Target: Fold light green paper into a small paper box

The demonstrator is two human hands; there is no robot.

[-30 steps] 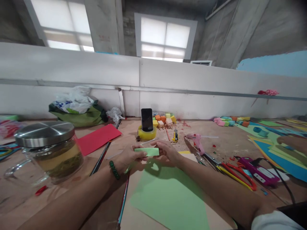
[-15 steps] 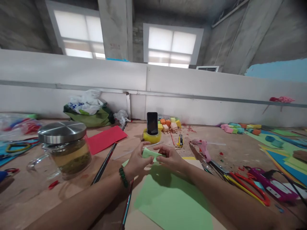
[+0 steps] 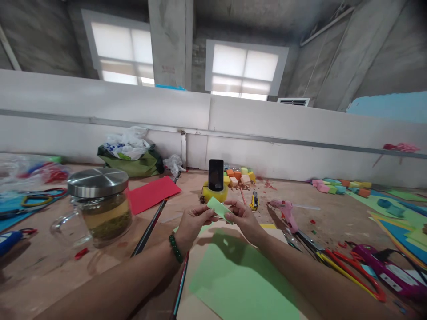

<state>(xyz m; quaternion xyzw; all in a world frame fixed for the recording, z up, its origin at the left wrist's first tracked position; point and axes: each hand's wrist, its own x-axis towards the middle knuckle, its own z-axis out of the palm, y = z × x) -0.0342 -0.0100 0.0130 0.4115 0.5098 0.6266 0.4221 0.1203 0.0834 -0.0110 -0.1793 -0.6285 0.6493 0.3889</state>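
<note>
A small strip of light green paper [image 3: 219, 208] is held up between my two hands over the work surface. My left hand [image 3: 193, 222], with a dark green bead bracelet [image 3: 175, 249] at the wrist, pinches its left side between thumb and fingers. On the other side, my right hand [image 3: 245, 221] grips the right end the same way. Below them a large light green sheet [image 3: 243, 280] lies on a tan board [image 3: 196, 262]. Just beyond the hands, a phone [image 3: 215, 174] stands upright in a yellow tape roll [image 3: 215, 194].
At left stand a lidded glass mug [image 3: 106, 218] and red paper [image 3: 154, 194]. Right of my hands lie a box cutter [image 3: 255, 201], a pink glue gun [image 3: 285, 213], scissors [image 3: 353, 269] and a purple glue gun [image 3: 390, 271]. Small folded paper blocks [image 3: 238, 175] sit behind.
The green strip has been raised slightly and tilted, so more of its flat face shows. Both hands keep hold of it. The whole view has shifted a little to the left.
</note>
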